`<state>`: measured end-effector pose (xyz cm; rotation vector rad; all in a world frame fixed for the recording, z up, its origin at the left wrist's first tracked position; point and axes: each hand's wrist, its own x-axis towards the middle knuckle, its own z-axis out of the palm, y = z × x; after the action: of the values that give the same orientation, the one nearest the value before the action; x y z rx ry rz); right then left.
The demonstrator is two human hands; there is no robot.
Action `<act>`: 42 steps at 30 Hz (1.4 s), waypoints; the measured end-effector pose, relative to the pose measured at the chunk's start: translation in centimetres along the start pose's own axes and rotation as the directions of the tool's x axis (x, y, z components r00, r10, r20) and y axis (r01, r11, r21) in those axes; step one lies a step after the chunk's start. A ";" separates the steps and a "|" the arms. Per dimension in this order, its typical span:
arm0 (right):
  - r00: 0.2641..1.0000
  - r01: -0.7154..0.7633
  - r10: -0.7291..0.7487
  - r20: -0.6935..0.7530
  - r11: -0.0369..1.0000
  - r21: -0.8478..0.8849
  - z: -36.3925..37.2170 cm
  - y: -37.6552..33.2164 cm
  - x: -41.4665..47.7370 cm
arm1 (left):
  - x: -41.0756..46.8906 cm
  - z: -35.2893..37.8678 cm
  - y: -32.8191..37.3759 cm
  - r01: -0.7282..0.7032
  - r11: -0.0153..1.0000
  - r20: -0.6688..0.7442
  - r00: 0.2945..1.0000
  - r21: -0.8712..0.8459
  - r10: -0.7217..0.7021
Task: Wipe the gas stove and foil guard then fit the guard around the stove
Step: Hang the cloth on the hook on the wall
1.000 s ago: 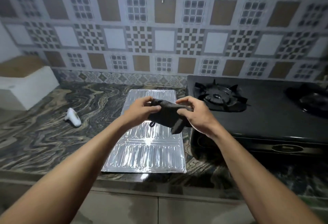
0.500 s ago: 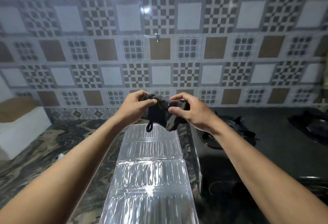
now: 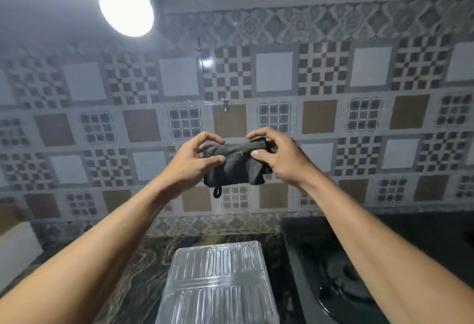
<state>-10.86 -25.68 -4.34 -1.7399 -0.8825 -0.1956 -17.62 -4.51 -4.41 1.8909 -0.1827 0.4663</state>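
- Left hand [image 3: 191, 162]: pinches the left end of the cloth between thumb and curled fingers; the index finger is arched above the fabric.
- Right hand [image 3: 279, 159]: grips the right end of the cloth, thumb on the near face and fingers curled over the top edge.
- Cloth [image 3: 234, 167]: dark grey, stretched between the two hands, with a small loop hanging from its lower left corner. It is drawn out wider than a second ago, when it sat bunched.
- Change of view: the camera has tilted up. The hands now show against the tiled wall [image 3: 274, 71] rather than over the counter, and the lit lamp [image 3: 125, 8] has come fully into view above and left of the left hand.
- Foil guard [image 3: 218, 280]: lies flat on the marbled counter [image 3: 133, 280], well below both hands. Less of it shows than before.
- Gas stove [image 3: 302, 259]: black, below the right hand and just beside the guard's right edge; its burner is blurred.
- White box [image 3: 15, 246]: at the frame edge, far below and left of the left hand. Its contents cannot be told.
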 end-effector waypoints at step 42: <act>0.991 0.105 -0.132 -0.010 0.831 -0.546 2.4 11.0 21.6 | 21.1 -3.3 -6.3 -0.016 0.717 -0.161 0.971 0.697 0.179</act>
<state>10.79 -14.77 -1.95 -2.1952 -0.9602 -0.6220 2.98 2.90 -0.35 2.5540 0.0575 0.9097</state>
